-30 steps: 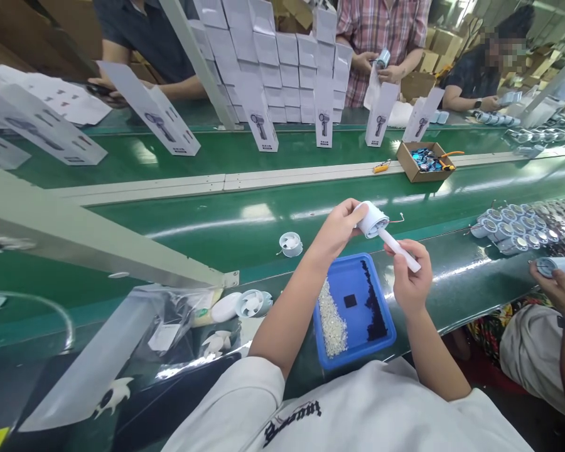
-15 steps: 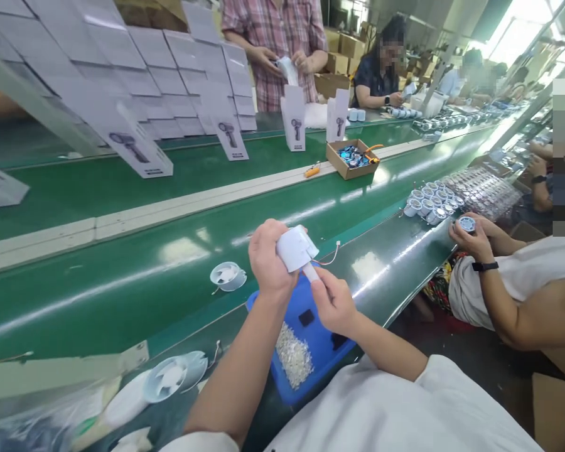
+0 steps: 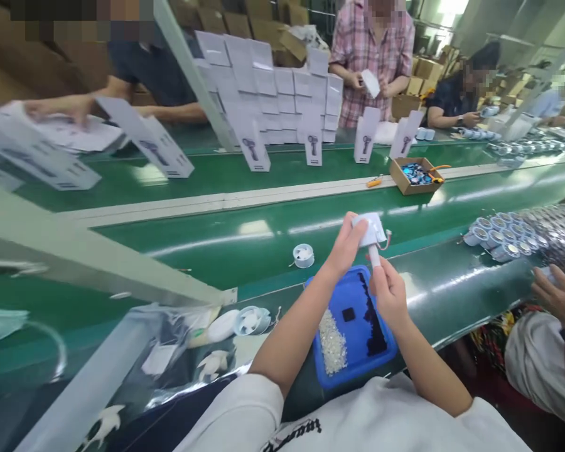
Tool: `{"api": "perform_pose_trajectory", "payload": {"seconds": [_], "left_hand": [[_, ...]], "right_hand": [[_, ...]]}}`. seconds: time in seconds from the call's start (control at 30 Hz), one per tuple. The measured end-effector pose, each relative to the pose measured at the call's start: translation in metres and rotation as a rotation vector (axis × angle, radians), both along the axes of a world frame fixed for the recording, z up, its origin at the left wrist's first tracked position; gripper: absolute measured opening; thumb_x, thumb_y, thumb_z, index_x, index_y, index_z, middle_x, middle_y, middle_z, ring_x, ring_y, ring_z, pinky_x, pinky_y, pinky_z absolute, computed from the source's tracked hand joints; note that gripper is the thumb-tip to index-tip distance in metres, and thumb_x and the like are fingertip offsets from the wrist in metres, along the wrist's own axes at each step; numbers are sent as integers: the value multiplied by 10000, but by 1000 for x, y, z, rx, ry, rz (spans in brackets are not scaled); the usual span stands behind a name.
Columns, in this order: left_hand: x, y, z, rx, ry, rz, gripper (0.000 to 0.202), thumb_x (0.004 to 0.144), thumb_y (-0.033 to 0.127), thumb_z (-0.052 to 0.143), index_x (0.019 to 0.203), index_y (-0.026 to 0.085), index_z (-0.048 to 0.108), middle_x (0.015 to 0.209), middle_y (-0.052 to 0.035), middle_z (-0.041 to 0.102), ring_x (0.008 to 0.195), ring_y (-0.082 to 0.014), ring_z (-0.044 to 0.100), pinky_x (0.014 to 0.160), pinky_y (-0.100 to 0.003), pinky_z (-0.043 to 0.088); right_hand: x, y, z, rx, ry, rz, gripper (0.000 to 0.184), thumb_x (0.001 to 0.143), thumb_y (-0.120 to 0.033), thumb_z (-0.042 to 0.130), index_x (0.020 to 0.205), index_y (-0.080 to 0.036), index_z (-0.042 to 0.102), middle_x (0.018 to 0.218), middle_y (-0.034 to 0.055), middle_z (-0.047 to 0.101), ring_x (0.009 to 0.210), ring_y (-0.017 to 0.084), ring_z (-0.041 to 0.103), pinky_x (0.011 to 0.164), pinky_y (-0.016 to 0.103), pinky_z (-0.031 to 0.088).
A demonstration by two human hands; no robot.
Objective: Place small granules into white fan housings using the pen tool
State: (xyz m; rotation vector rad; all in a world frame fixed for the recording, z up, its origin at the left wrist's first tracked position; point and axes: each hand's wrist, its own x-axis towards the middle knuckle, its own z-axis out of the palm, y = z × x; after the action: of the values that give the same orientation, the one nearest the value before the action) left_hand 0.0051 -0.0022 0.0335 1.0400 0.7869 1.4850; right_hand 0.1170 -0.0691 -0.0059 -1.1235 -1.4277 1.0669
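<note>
My left hand (image 3: pixel 346 245) is closed around a small white fan housing (image 3: pixel 370 229) with thin red wires trailing from its right side. Just below it, my right hand (image 3: pixel 388 292) grips a white rod-shaped tool (image 3: pixel 373 256) whose tip meets the underside of the housing. Both hands hover over a blue tray (image 3: pixel 362 298) that holds a heap of small clear parts (image 3: pixel 332 333), a strip of dark parts and a black square.
A round fan part (image 3: pixel 304 255) lies on the green conveyor belt (image 3: pixel 216 238). More fan parts (image 3: pixel 252 319) and plastic bags sit at the left. White boxes (image 3: pixel 273 94), a cardboard box (image 3: pixel 414 176) and several people stand across the belt. A neighbour's hand (image 3: pixel 555 292) works beside clustered housings (image 3: pixel 499 235).
The view has swung back to the left. My hands stay joined on the housing and tool over the blue tray; the housing has turned slightly in my left hand.
</note>
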Motion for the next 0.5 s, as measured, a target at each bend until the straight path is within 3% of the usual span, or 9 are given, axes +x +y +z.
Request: {"api": "perform_pose_trajectory", "payload": {"seconds": [0.1,0.2,0.3,0.37,0.5], "left_hand": [[-21,13,-4,-54,206,74,420,753,470,642,847,238,305,726,56,451,608,-80,476,568,-198,410],[-46,23,-9,-140,561,188,497,716,408,696,926,248,275,804,42,520,690,-114,538,645,-237,430],[-62,31,-19,-237,1126,88,431,741,443,665,980,240,368,908,-14,586,817,-193,595,726,-306,451],[-65,34,-29,-243,1418,2,373,756,399,645,1026,237,446,1037,-60,600,978,-260,599,851,-380,449],[-64,37,-43,-245,1604,-54,480,701,224,667,1148,247,495,1285,-110,512,1250,-327,456,1040,-463,334]], "right_hand": [[7,11,-12,-10,-90,0,467,885,-547,484,1103,-161,634,562,-56,330,483,96,284,459,254,236],[12,14,-25,-100,-101,-58,487,864,-555,490,1125,-160,607,560,-60,328,482,103,293,461,260,243],[13,12,-31,-186,-47,-86,516,848,-552,506,1200,-176,534,550,-71,351,465,107,293,451,259,239],[11,10,-29,-202,-17,-59,469,828,-532,539,1154,-195,522,543,-76,377,455,103,289,447,255,235],[4,8,-25,-192,17,-38,315,777,-471,601,945,-224,500,516,-96,362,446,94,289,442,241,237]]}}
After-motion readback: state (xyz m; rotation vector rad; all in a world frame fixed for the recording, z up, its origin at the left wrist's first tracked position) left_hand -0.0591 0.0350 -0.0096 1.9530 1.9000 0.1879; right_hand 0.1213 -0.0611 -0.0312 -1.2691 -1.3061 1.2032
